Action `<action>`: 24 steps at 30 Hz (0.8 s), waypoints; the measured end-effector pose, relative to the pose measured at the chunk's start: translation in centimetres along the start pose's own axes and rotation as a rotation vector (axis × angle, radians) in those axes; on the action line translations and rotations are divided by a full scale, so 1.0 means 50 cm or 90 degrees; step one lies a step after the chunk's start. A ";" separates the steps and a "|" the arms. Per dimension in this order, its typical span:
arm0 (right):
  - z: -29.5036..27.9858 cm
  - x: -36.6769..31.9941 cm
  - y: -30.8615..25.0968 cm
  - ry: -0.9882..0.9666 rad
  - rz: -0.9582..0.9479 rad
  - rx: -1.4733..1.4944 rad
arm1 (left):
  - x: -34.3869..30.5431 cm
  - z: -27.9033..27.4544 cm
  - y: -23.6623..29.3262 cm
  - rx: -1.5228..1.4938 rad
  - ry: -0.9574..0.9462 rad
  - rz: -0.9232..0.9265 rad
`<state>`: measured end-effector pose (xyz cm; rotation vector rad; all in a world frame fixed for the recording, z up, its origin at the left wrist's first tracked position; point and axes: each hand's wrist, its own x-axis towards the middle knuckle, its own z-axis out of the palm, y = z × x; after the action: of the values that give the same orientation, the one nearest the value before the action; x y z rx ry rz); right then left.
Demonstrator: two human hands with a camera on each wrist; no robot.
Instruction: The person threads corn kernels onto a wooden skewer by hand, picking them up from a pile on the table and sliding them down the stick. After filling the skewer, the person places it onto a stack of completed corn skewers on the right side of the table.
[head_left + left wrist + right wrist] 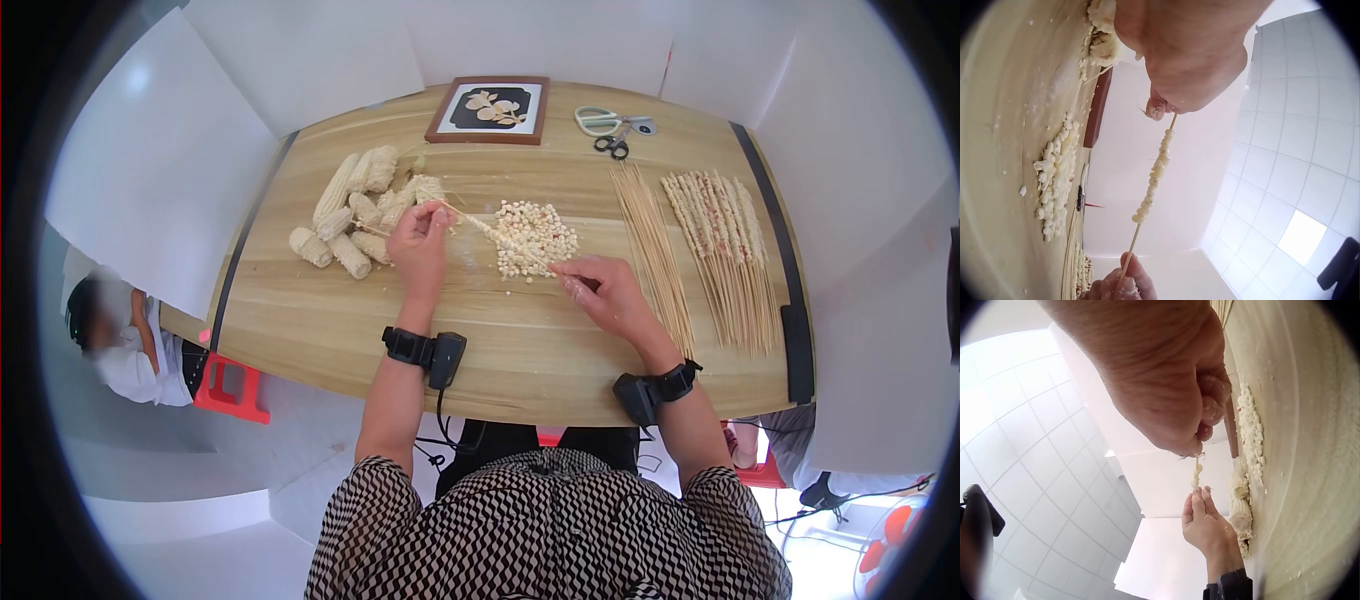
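A thin wooden skewer (500,236) strung with corn kernels (1154,178) spans between my two hands above the table. My left hand (420,238) pinches its far end near the corn cobs (350,215); in the right wrist view the left hand (1205,520) shows with fingers up. My right hand (600,288) pinches the near end beside the pile of loose kernels (535,238). The right hand (1166,381) fills the right wrist view, and its fingertips (1119,284) show at the bottom of the left wrist view.
On the wooden table (520,350) lie bare skewers (655,250), a row of filled skewers (725,250), scissors (612,125) and a framed picture (490,108). A red stool (230,385) and a seated person (120,345) are at the left.
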<state>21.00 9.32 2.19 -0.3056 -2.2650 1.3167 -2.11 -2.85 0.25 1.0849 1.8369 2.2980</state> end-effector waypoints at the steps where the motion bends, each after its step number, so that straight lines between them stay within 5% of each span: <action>1: 0.000 0.000 0.001 0.004 0.002 0.004 | -0.003 0.004 0.002 -0.001 -0.005 -0.001; 7: -0.001 0.000 0.010 0.026 -0.010 0.021 | -0.025 0.033 0.011 0.005 -0.085 -0.042; 16: 0.001 0.003 0.021 0.058 -0.004 0.007 | -0.023 0.038 0.001 0.012 -0.012 -0.033; 19: 0.003 0.004 0.035 0.095 -0.013 -0.007 | -0.025 0.031 -0.006 0.178 -0.057 -0.043; 24: -0.004 0.008 0.033 0.129 -0.013 -0.035 | -0.022 0.025 -0.031 0.494 -0.288 0.103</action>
<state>20.69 10.49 0.95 -0.4148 -2.1310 1.1593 -1.27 -1.76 -1.56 1.6872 2.5188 1.1846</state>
